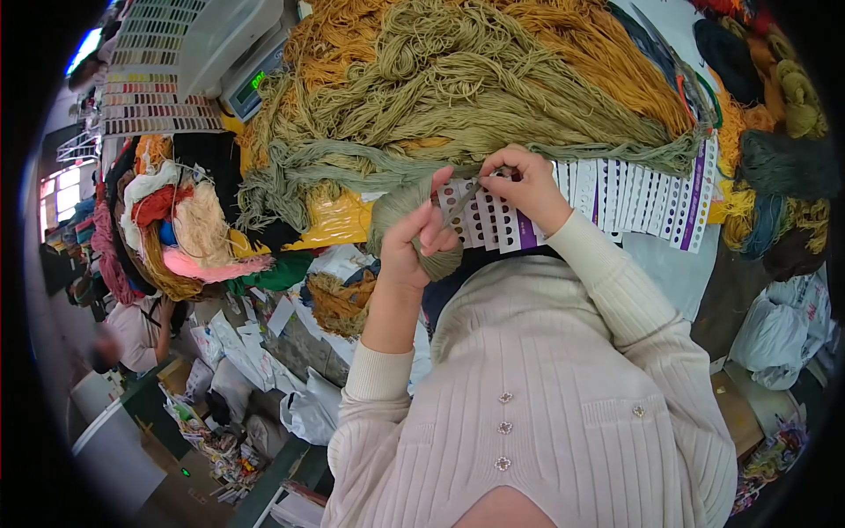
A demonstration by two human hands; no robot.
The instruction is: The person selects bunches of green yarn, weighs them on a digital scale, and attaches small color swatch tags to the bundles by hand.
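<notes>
My left hand (421,238) is curled against a bundle of olive-green yarn (392,214), which hangs partly behind the palm and fingers. A gathered grey-green strand (461,202) runs from the bundle up to my right hand (525,180). There, thumb and fingers are pinched together on the strand. Behind both hands lies a long hank of grey-green yarn (352,163), stretched along the near edge of a large olive yarn heap (458,97). Punched shade cards (590,194) with rows of holes lie just below my right hand.
A scale (251,88) with a green display stands at the upper left, near a colour sample chart (145,53). Orange yarn (616,66) borders the olive heap. Scissors (682,75) lie at the upper right. A bag of mixed yarns (176,211) is at left. Another person (136,334) sits further left.
</notes>
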